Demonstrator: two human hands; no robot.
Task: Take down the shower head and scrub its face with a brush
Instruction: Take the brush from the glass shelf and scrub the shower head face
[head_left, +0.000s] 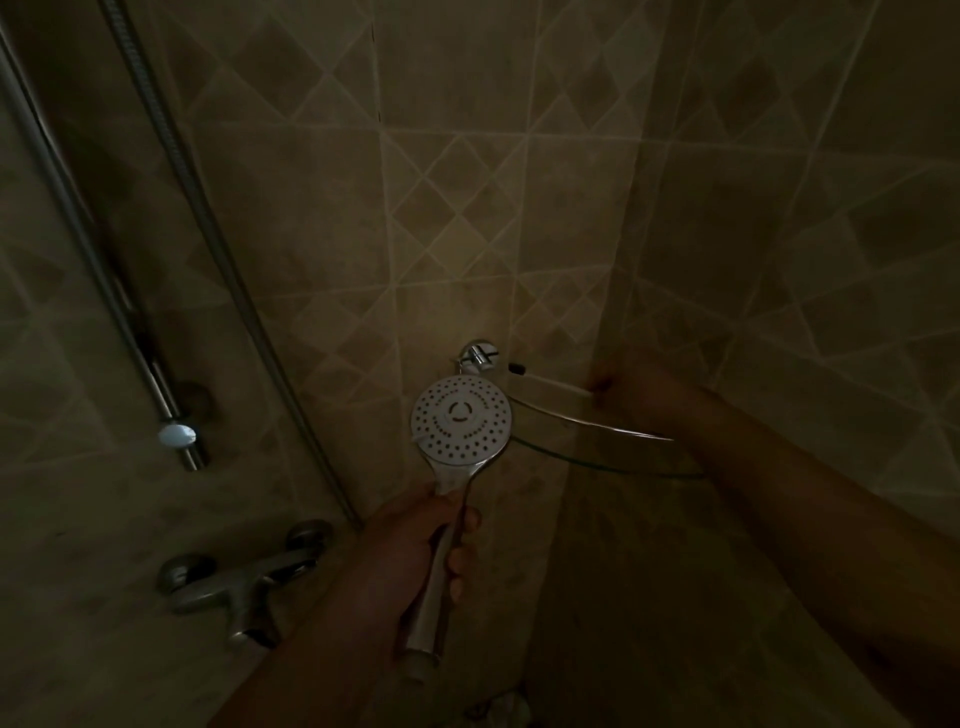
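Slide rail (93, 249) and hose (218, 244) run down the left wall above the mixer tap (244, 577). Left hand (415, 545) grips the shower head (460, 421) by its handle, face toward the viewer. Right hand (639, 395) reaches onto the glass corner shelf (597, 436); its fingers are too dark to judge.

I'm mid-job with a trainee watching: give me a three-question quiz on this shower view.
1. True or false: the shower head is still on the wall rail.
2. Which hand grips the shower head's handle: A left, B right, C neither?
3. Fill in: the right hand reaches to the corner glass ____.

Key: 1 false, it is held with its face toward the camera. 2 A. 3 shelf; the picture is too dark to tell whether that hand holds anything.
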